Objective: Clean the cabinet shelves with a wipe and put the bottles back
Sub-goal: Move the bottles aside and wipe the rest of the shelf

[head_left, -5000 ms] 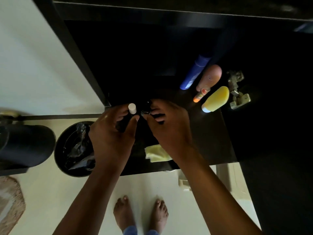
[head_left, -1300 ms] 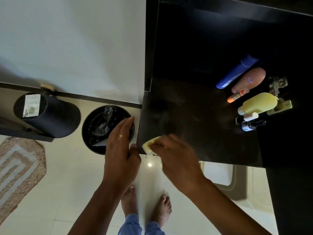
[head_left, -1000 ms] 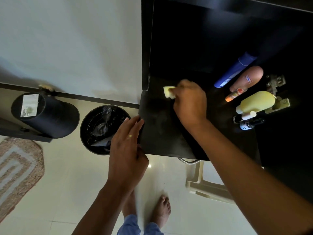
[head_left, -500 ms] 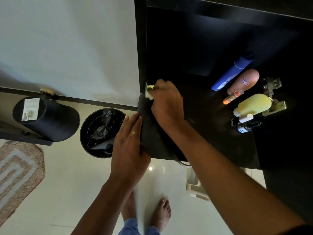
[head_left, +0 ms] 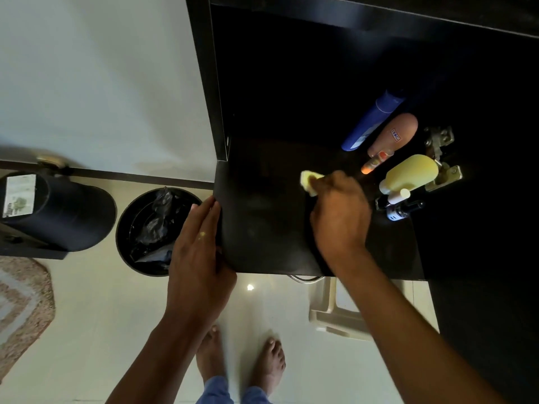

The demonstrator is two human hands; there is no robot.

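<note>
right hand (head_left: 339, 220): grip clamped on pale yellow wipe (head_left: 308, 182), pressed on black cabinet shelf (head_left: 262, 228) | left hand (head_left: 198, 258): fingers flat, apart, on shelf's left edge | bottles (head_left: 408, 173) at right

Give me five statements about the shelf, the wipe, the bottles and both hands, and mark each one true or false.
1. The right hand presses the yellow wipe on the black shelf. True.
2. The left hand is lifting the blue bottle. False: it rests flat against the shelf's left front edge, and the blue bottle stands untouched on the shelf.
3. The bottles are grouped at the right of the shelf. True.
4. The yellow bottle lies in the bin. False: it is on the shelf, beside the pink bottle.
5. The bin on the floor holds a dark liner bag. True.
</note>
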